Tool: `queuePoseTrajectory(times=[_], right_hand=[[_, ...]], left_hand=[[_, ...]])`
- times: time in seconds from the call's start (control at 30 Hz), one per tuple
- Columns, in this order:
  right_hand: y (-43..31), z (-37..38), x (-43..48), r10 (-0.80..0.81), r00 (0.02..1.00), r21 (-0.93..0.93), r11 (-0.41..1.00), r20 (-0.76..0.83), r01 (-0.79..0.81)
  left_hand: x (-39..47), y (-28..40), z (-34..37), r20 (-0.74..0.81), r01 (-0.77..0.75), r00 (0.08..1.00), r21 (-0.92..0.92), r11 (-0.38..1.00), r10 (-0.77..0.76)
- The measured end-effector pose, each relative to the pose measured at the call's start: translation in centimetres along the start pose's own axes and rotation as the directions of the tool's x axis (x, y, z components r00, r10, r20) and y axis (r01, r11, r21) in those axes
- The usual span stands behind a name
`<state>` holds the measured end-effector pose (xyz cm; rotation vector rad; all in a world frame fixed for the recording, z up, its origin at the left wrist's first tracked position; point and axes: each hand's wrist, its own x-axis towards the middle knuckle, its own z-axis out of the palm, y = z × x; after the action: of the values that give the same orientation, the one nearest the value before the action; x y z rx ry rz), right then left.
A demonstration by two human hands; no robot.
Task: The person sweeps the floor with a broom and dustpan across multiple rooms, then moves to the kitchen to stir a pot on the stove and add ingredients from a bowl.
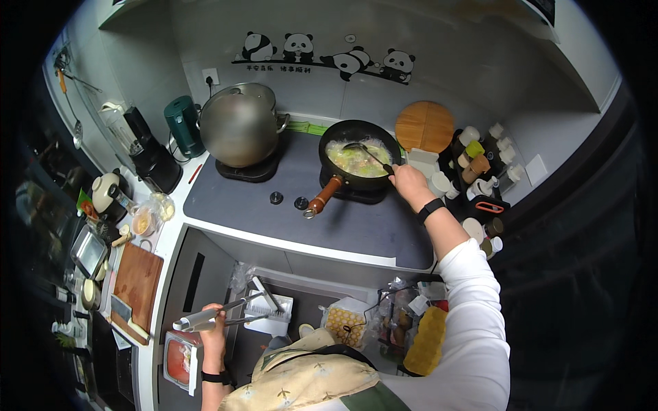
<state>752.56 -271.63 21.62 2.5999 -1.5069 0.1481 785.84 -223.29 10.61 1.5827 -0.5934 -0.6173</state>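
My right hand (410,185) grips the handle of a dark ladle (366,150). The ladle's bowl dips into a bubbling, pale broth with green pieces (354,163) inside a black wok (329,173). The wok stands on the right burner, its reddish wooden handle (326,197) pointing towards me. Low on the left, my left hand (213,329) holds metal tongs (198,320) clear of the counter, their arms spread apart. Below the tongs' tips is a white dustpan with a brush (277,319).
A large lidded steel pot (239,128) sits on the left burner. Seasoning bottles (475,159) crowd the right side, near a round wooden board (424,126). A cleaver (122,310) lies on a cutting board (139,277) at left. On the floor are an egg tray (345,324) and bags (398,313).
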Motion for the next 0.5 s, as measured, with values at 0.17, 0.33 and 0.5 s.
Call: queuePoseTrajectory(times=[0.17, 0.33, 0.5], right_hand=[[0.4, -3.9, -2.3, -0.101, 0.995, -0.049, 0.994, 0.025, 0.102], [0.0, -8.1, -4.0, -0.055, 0.998, -0.134, 0.99, -0.011, 0.053], [-0.4, -12.3, -5.5, 0.033, 0.988, -0.208, 0.976, -0.148, -0.064]], left_hand=[[1.9, -1.7, -1.3, 0.042, 0.022, 0.999, -0.01, 1.0, -0.022], [4.0, -2.9, -2.5, 0.078, 0.04, 0.996, -0.018, 0.999, -0.038], [5.4, -3.4, -3.3, 0.088, 0.046, 0.995, -0.012, 0.999, -0.045]])
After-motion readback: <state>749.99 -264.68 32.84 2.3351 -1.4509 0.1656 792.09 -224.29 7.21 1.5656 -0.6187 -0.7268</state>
